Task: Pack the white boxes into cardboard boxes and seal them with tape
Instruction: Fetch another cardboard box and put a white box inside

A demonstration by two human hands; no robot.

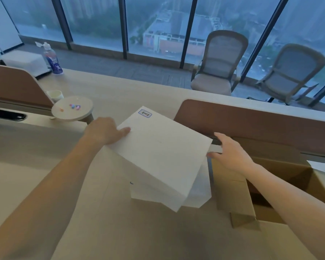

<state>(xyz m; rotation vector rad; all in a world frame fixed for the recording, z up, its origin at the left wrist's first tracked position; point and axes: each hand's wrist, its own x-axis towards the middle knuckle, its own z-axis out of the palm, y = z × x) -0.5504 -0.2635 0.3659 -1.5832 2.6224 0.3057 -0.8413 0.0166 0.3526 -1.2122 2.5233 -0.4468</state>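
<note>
Centre frame: white box (163, 152), labelled "Hook", tilted, not yet packed. Its left edge is gripped by the left hand (103, 131); the right hand (231, 154) is spread wide at the right corner. Lower right, cardboard box (281, 164) open, untaped; packing and sealing remain.

**Open to the left, crowded to the right**

On your left, the desk (26, 166) gives open room as far as the round tray (71, 109). Dead ahead, the tilted white box (163, 156) fills the middle, with a second box (199, 196) beneath it. Just to their right, a flap (233, 192) stands between them and the carton (289, 171), whose mouth is open from above. The brown divider (251, 124) walls off the far side.
</note>
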